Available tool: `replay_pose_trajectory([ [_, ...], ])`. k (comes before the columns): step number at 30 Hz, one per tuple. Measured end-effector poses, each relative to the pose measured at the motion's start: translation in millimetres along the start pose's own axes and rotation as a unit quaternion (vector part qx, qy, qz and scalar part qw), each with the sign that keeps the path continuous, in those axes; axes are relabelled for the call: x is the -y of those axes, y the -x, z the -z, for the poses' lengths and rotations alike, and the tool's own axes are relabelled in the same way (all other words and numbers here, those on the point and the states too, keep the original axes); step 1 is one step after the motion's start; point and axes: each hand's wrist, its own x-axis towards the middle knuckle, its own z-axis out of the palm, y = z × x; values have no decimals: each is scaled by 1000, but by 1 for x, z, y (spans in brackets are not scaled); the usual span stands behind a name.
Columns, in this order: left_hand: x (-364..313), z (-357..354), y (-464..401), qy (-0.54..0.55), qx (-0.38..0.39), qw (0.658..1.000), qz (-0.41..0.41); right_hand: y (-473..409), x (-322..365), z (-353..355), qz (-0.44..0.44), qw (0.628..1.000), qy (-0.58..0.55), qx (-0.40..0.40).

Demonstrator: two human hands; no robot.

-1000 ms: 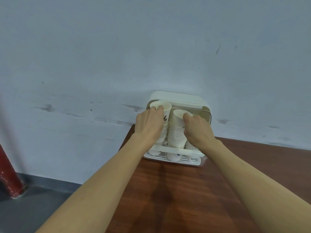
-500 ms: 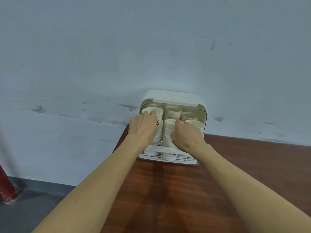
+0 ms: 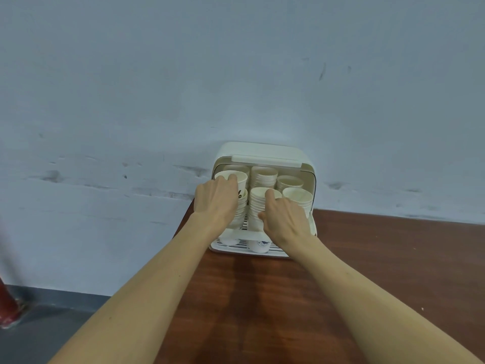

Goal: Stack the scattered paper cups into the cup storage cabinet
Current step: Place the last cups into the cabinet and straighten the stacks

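Inside cabinet (image 3: 265,151), left hand (image 3: 215,200) seemingly gripping cup stack (image 3: 240,206), right hand (image 3: 284,219) likewise

Dark wooden table against a pale wall

The reddish-brown table (image 3: 367,271) fills the lower right, its far edge meeting the scuffed wall. One thing stands directly on it: a cream cup storage cabinet (image 3: 265,153), at twelve o'clock on the tabletop and pushed back to the wall by the table's far left corner. Its slatted white base (image 3: 233,249) rests flat on the wood. Off the table's edge at eight o'clock lies grey floor (image 3: 39,334).
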Motion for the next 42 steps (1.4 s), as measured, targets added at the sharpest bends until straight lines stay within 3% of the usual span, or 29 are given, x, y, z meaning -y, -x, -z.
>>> replay_pose_trajectory([
  [5, 5, -4, -3, 4, 8, 1000, 12, 4, -2, -1, 5, 999, 34, -17],
  [10, -1, -6, -1, 30, -8, 999, 10, -3, -8, 2, -12, 999, -13, 30],
  [21, 2, -8, 2, 81, -55, 995, 28, -2, -9, -8, -39, 998, -46, 18],
  [27, 0, -6, 2, 50, 11, 999, 12, -1, -9, -8, -44, 998, -39, 22],
  [33, -6, -7, 13, 38, 24, 999, 7, 2, -6, -5, -46, 998, -27, 32],
  [42, -26, -27, 28, 166, 7, 984, 61, 6, -4, 6, -44, 997, -3, 58],
])
